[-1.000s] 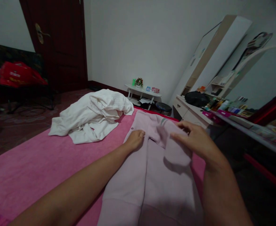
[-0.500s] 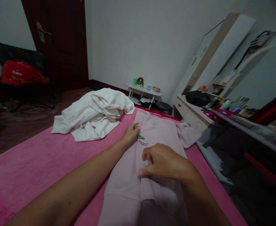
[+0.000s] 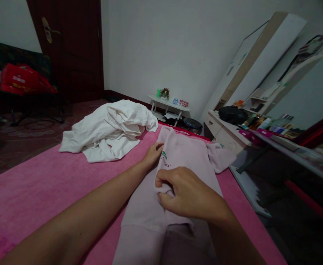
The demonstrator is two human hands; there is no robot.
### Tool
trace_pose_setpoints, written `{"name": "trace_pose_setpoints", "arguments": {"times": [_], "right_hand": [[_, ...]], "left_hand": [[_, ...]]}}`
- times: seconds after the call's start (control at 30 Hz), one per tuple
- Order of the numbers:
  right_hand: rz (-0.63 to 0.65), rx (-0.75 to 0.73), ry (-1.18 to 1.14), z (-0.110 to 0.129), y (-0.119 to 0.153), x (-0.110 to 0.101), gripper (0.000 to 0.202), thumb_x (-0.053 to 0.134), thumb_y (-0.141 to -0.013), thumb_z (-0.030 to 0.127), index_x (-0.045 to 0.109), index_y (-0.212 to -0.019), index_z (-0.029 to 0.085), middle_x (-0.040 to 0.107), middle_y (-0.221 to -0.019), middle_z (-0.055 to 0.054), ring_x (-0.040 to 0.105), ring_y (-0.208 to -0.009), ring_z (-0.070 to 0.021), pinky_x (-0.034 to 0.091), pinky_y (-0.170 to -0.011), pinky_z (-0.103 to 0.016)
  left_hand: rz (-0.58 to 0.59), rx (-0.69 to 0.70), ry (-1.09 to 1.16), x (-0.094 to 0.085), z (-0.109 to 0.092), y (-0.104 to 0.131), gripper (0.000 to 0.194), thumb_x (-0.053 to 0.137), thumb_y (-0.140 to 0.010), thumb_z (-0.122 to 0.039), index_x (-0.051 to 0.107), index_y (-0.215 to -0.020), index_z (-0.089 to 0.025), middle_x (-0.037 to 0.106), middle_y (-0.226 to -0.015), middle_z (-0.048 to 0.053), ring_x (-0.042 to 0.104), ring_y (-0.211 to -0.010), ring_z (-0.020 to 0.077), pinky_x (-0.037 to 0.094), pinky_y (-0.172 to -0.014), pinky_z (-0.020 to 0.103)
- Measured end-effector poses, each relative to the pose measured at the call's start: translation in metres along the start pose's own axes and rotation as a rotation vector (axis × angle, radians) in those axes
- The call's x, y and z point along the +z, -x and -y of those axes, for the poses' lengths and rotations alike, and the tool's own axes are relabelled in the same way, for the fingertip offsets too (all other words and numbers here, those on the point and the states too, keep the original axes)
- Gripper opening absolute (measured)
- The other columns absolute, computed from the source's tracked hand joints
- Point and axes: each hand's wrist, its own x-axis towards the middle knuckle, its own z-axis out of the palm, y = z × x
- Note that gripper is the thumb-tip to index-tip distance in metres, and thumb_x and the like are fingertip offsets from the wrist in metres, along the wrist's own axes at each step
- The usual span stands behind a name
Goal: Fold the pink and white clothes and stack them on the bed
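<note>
A pale pink sweatshirt (image 3: 190, 154) with a green and red chest print lies lengthwise on the pink bed cover (image 3: 75, 191), its left side folded inward. My left hand (image 3: 152, 154) is at the garment's left edge beside the print, fingers closed on the fabric there. Nearer to me, my right hand (image 3: 182, 191) pinches a fold of the same sweatshirt between thumb and fingers, the cloth bunching under it. A sleeve sticks out on the far right side. The near end of the garment is in shadow and partly covered by my right forearm.
Left of the sweatshirt lies a crumpled white garment (image 3: 114, 129). A dressing table (image 3: 219, 129) crowded with bottles and a black bag stands at the right. Beyond the bed are a small white table (image 3: 169, 103) and a round stool (image 3: 192, 123). A red bag (image 3: 26, 79) rests on a chair.
My right hand has moved slightly left and closed on the fabric. My left fingers have curled round the sweatshirt's edge, and the cloth near the print has lifted and creased.
</note>
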Motion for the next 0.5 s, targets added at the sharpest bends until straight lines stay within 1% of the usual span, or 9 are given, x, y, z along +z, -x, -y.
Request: {"name": "trace_pose_setpoints", "arguments": {"times": [0.03,0.1,0.17,0.23,0.3,0.37,0.4,0.43,0.5], "right_hand": [[0.05,-0.023,-0.039,0.003,0.0,0.002,0.018,0.066,-0.074,0.026,0.066,-0.091,0.021,0.064,-0.075,0.001,0.054,-0.067,-0.0125,0.03,-0.061,-0.023],[0.164,-0.056,-0.136,0.002,-0.005,0.01,0.03,0.073,-0.071,0.039,0.067,-0.094,0.021,0.062,-0.07,0.003,0.053,-0.063,-0.0117,0.03,-0.058,-0.022],[0.201,-0.061,-0.271,-0.008,-0.013,0.019,0.038,0.076,-0.067,0.045,0.068,-0.095,0.02,0.061,-0.067,0.004,0.053,-0.061,-0.0109,0.032,-0.056,-0.021],[0.092,-0.027,-0.421,-0.024,-0.024,0.027,0.029,0.071,-0.073,0.041,0.068,-0.092,0.019,0.061,-0.068,0.003,0.053,-0.061,-0.0103,0.035,-0.056,-0.02],[-0.13,0.046,-0.496,-0.043,-0.033,0.035,0.017,0.06,-0.08,0.033,0.067,-0.086,0.018,0.062,-0.071,0.002,0.054,-0.063,-0.0103,0.037,-0.058,-0.02],[-0.325,0.151,-0.434,-0.06,-0.04,0.04,0.014,0.053,-0.081,0.024,0.065,-0.077,0.017,0.063,-0.069,0.0,0.054,-0.063,-0.0107,0.038,-0.06,-0.021],[-0.375,0.204,-0.371,-0.066,-0.041,0.041,0.014,0.051,-0.079,0.02,0.064,-0.073,0.016,0.063,-0.067,0.0,0.054,-0.062,-0.0109,0.038,-0.059,-0.021],[-0.379,0.247,-0.305,-0.069,-0.042,0.042,0.015,0.05,-0.076,0.016,0.064,-0.07,0.016,0.062,-0.065,0.0,0.053,-0.06,-0.011,0.036,-0.058,-0.021],[-0.257,0.251,-0.224,-0.068,-0.038,0.041,0.016,0.049,-0.072,0.013,0.064,-0.066,0.016,0.062,-0.061,0.0,0.051,-0.057,-0.0106,0.033,-0.054,-0.021]], "left_hand": [[0.0,0.007,-0.019,-0.001,-0.001,0.0,0.027,0.056,-0.084,-0.024,0.062,-0.108,-0.012,0.067,-0.11,0.01,0.063,-0.101,0.0196,0.047,-0.096,0.037],[-0.008,0.021,-0.067,-0.002,-0.001,-0.001,0.028,0.055,-0.085,-0.025,0.062,-0.109,-0.013,0.066,-0.112,0.011,0.062,-0.104,0.0207,0.046,-0.098,0.038],[-0.019,0.037,-0.124,-0.003,0.0,-0.003,0.029,0.053,-0.086,-0.025,0.061,-0.111,-0.012,0.065,-0.114,0.012,0.061,-0.107,0.0216,0.044,-0.1,0.04],[-0.016,0.067,-0.186,-0.005,-0.001,-0.003,0.03,0.053,-0.085,-0.022,0.061,-0.112,-0.012,0.065,-0.115,0.013,0.061,-0.107,0.0224,0.044,-0.1,0.041],[0.001,0.121,-0.251,-0.005,-0.004,-0.001,0.031,0.057,-0.081,-0.016,0.063,-0.111,-0.013,0.063,-0.119,0.013,0.058,-0.112,0.0238,0.043,-0.102,0.042],[0.038,0.195,-0.307,-0.004,-0.009,0.002,0.032,0.06,-0.074,-0.01,0.067,-0.105,-0.015,0.059,-0.126,0.012,0.052,-0.12,0.0246,0.038,-0.107,0.042],[0.082,0.246,-0.35,-0.003,-0.012,0.004,0.031,0.06,-0.073,-0.007,0.069,-0.101,-0.016,0.058,-0.129,0.01,0.05,-0.123,0.0242,0.036,-0.109,0.04],[0.15,0.302,-0.411,-0.001,-0.015,0.005,0.029,0.059,-0.073,-0.006,0.07,-0.097,-0.018,0.059,-0.128,0.009,0.05,-0.124,0.0233,0.035,-0.109,0.038],[0.283,0.4,-0.545,0.005,-0.018,0.003,0.026,0.058,-0.074,-0.007,0.072,-0.092,-0.02,0.065,-0.119,0.006,0.055,-0.119,0.0206,0.039,-0.105,0.033]]}}
